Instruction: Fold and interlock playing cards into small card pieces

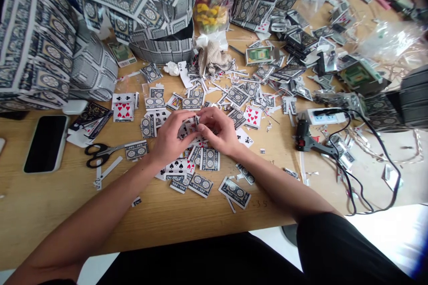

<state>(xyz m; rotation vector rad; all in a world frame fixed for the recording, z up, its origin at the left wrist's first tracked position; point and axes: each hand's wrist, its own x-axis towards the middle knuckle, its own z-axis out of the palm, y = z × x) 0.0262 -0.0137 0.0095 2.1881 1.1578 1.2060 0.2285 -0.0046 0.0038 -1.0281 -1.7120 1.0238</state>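
Note:
My left hand (174,136) and my right hand (219,131) meet over a pile of playing cards near the middle of the table. Between their fingertips is a small folded card piece (196,121), pinched from both sides and partly hidden by the fingers. Patterned card backs (210,159) and face-up spades (176,167) lie just below the hands. Black-handled scissors (102,153) rest left of my left hand, their blades reaching toward a patterned card (137,149). A seven of hearts card (253,116) lies right of my right hand.
A phone (46,144) lies at the left. Large card-built structures (133,0) stand at the back left. A glue gun (312,142), a power strip (327,116) and looping black cables are at the right. Card scraps and packs cover the back right, with a crumpled plastic bag (394,42).

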